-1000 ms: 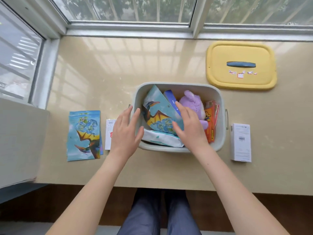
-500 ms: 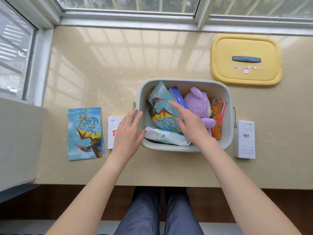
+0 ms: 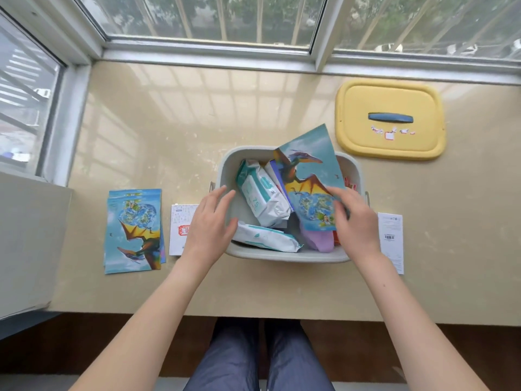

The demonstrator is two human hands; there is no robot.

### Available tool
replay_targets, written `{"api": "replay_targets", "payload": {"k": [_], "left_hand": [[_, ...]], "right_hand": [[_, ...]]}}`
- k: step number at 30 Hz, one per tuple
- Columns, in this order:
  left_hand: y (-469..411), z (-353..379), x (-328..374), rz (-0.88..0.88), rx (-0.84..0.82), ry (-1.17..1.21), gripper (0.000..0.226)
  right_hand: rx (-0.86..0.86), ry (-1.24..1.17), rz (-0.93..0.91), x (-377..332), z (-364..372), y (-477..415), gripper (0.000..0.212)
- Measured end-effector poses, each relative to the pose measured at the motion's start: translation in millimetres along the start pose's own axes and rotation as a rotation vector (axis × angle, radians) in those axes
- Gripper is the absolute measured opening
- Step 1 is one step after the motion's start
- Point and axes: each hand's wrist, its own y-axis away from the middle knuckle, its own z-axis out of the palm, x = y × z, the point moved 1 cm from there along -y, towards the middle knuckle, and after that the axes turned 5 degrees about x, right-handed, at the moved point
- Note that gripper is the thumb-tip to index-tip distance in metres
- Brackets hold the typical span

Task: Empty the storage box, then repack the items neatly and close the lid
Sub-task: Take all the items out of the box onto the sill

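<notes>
Through the head camera I am watching the storage box (image 3: 287, 256), which is standing open near the front edge of the counter (image 3: 169, 136), about in the middle of it. The right hand (image 3: 356, 221) is gripping the near corner of a dinosaur booklet (image 3: 307, 176), with its fingers curled over the cover. The booklet is tilting up out of the right half of the box, and its far corner is rising above the back rim. The left hand (image 3: 210, 221) is holding nothing. Its fingers are spread and relaxed over the left rim of the box, and I cannot tell if the palm is touching the wall.

Inside the box, one wipes pack (image 3: 262, 196) is leaning on its end in the middle, just beside the booklet. A second wipes pack (image 3: 265, 239) is lying flat along the front wall. A purple soft toy (image 3: 318, 241) is showing under the booklet at the front right corner.

The yellow lid (image 3: 389, 145) is lying flat toward the back right of the counter, apart from the box, with its blue handle (image 3: 390, 117) facing up. A stack of the same booklets (image 3: 132, 230) is lying toward the left edge of the counter. A white card (image 3: 180, 230) is lying between the stack and the box, partly under the left hand. A white carton (image 3: 392, 241) is lying just beside the right side of the box.
</notes>
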Motion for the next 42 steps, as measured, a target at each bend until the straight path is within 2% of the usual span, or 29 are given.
{"api": "replay_targets", "payload": {"k": [5, 12, 18, 23, 27, 31, 35, 39, 42], "left_hand": [[-19, 22, 27, -0.053, -0.016, 0.117, 0.055], [-48, 79, 69, -0.255, -0.051, 0.242, 0.066], [-71, 117, 96, -0.447, 0.075, 0.039, 0.08], [-81, 130, 94, -0.441, 0.125, -0.154, 0.078], [-72, 110, 89, -0.392, 0.263, -0.038, 0.054], [-56, 92, 79, -0.496, 0.22, 0.031, 0.054], [-51, 81, 83, -0.408, 0.265, 0.081, 0.051], [-43, 64, 92, -0.44, 0.194, 0.5, 0.056], [-36, 40, 98, -0.546, 0.227, 0.65, 0.059]], "right_hand": [[0.104, -0.072, 0.078, 20, -19, -1, 0.035], [0.15, -0.114, 0.153, 45, -20, -11, 0.032], [0.17, -0.158, 0.165, 58, -20, -13, 0.03], [0.159, -0.182, 0.194, 67, -22, -11, 0.031], [0.144, -0.215, 0.225, 69, -24, -9, 0.031], [0.131, -0.222, 0.228, 64, -24, -7, 0.032], [0.128, -0.235, 0.24, 59, -23, -5, 0.032], [0.123, -0.249, 0.236, 54, -27, -2, 0.032], [0.106, -0.209, 0.226, 51, -30, 0, 0.033]]}}
